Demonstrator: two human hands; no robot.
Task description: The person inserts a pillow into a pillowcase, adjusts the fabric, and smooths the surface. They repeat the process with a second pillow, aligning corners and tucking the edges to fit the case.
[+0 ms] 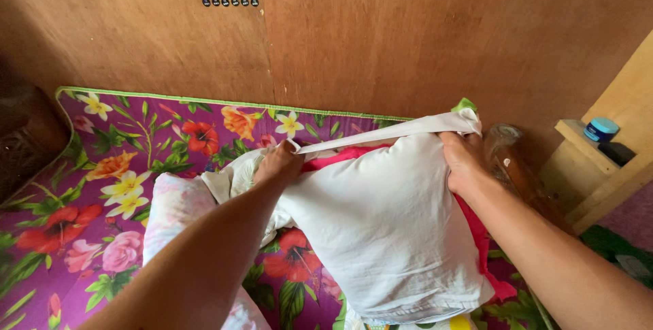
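The left hand point(279, 165) is closed in a pinch on one end of the upper hem of a white cotton cloth cover point(388, 235), and the right hand point(464, 160) is closed around the other end, so the hem runs taut between the two grips as a narrow band. Below that band the white cloth hangs full and rounded, and a red fabric piece point(476, 228) shows inside its mouth and down its right edge, just under the right grip. The likeliest trouble, as I judge it, is the thin hem slipping from the left pinch, which holds only a small fold; the loaded cloth would then sag toward the right grip and the red fabric could spill out. A hard pull apart could also strain the stretched hem. Under both grips lies a purple bedspread with large red, yellow and pink flowers and a green border point(136, 167), with a pale pink-patterned pillow point(173, 211) just below and left of the left grip, touching crumpled cream cloth point(235, 177). Beyond the grips a brown plywood wall point(408, 30) closes the far side. Right of the right grip stands a clear plastic bottle point(510, 160), and farther right a wooden shelf point(585, 139) bearing a small blue jar point(602, 128), so room is tight there; leftward over the bed it is freer.
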